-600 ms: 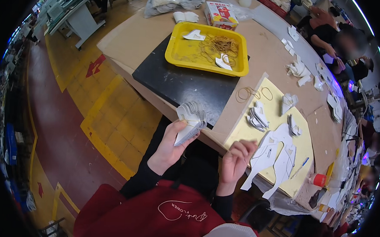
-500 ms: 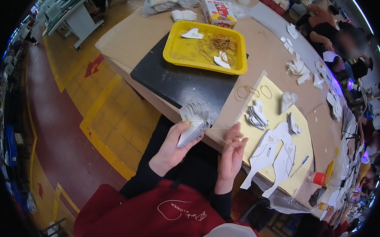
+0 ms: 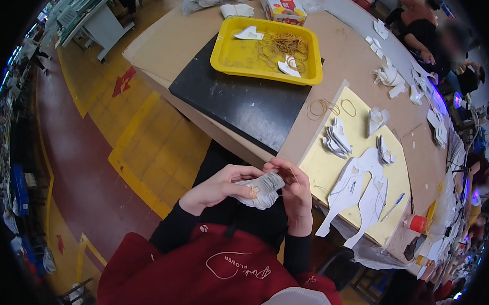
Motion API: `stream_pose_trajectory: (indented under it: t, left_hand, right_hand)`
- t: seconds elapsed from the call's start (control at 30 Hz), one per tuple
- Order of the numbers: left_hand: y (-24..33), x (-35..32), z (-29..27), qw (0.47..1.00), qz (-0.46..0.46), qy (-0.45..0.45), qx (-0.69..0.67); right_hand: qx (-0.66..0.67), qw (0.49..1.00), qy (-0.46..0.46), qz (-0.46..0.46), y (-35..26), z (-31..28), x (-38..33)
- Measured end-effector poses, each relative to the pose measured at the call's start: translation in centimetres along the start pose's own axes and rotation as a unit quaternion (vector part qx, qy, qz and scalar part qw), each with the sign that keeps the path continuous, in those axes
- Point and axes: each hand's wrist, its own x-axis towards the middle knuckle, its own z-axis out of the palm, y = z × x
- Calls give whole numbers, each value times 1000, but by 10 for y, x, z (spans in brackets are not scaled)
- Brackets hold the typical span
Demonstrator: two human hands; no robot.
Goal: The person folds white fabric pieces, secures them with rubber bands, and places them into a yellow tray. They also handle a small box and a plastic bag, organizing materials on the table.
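In front of my lap, my left hand [image 3: 221,185] grips a stack of thin white-grey cut pieces [image 3: 260,190], thumb across its near face. A tan rubber band lies around the stack under that thumb. My right hand [image 3: 295,188] is at the right end of the stack, fingers bent, with a thin loop of the rubber band [image 3: 293,175] running over them. Part of the band behind the stack is hidden. Beyond the hands stands a yellow tray [image 3: 218,58] with a heap of tan rubber bands [image 3: 290,44] and two white pieces in it.
The tray rests on a black board [image 3: 230,105] at the table's edge. To the right, a yellow sheet [image 3: 381,205] carries bundled pieces [image 3: 338,139], white templates [image 3: 345,187] and a blue pen [image 3: 393,205]. Loose rubber bands [image 3: 323,108] lie near its far corner. A red-capped container [image 3: 416,223] stands at right.
The stack has been turned and brought lower, nearer my body. My right hand has moved in from the right to the stack, and the long stretched band between the hands has shortened.
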Motion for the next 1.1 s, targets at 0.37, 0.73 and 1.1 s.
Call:
stream_pose_trajectory:
  t: [0.37, 0.73, 1.1]
  left_hand:
    - [1, -5, -9, 969, -29, 33, 245]
    - [23, 9, 33, 786, 228, 242, 522]
    - [13, 24, 30, 808, 236, 325, 431]
  right_hand:
    - [-322, 940, -107, -28, -7, 6, 10]
    - [-534, 796, 66, -277, -20, 22, 4]
    - [-555, 757, 90, -333, -23, 9, -8]
